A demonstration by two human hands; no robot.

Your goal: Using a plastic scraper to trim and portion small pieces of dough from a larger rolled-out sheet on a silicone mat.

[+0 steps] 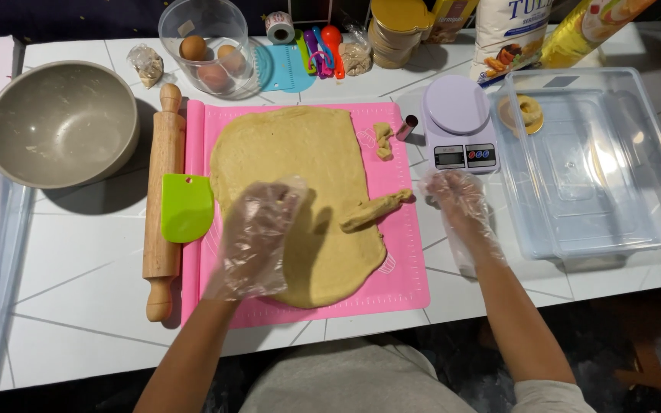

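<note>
Hovering over the rolled-out dough sheet (300, 199), our left hand (258, 241) sits in a loose clear plastic glove, fingers spread and flat, gripping nothing; whether the palm actually presses the dough or floats just above it we cannot tell, though its shadow falls on the dough right beside it. The dough lies on a pink silicone mat (399, 268) and covers most of it, and our left hand lies over the sheet's lower left part.

Our right hand (457, 203), gloved the same way, rests open at the mat's right edge, just below the small lilac kitchen scale (459, 126), with nothing in its grasp. A trimmed strip of dough (375, 210) lies between our two hands, one end touching the right edge of the sheet and the other end pointing at the right hand, close to its fingers but apart from them. A smaller scrap of dough (382, 140) sits higher on the mat, near a little metal cutter (406, 127).

Left of the mat we have a wooden rolling pin (163, 203) lying lengthwise on the white tiled surface (78, 260), with a green scraper (187, 206) overlapping the pin and the mat's edge. Further left stands a grey bowl (61, 122). Well right of our right hand sits a clear plastic tub (598, 222).
</note>
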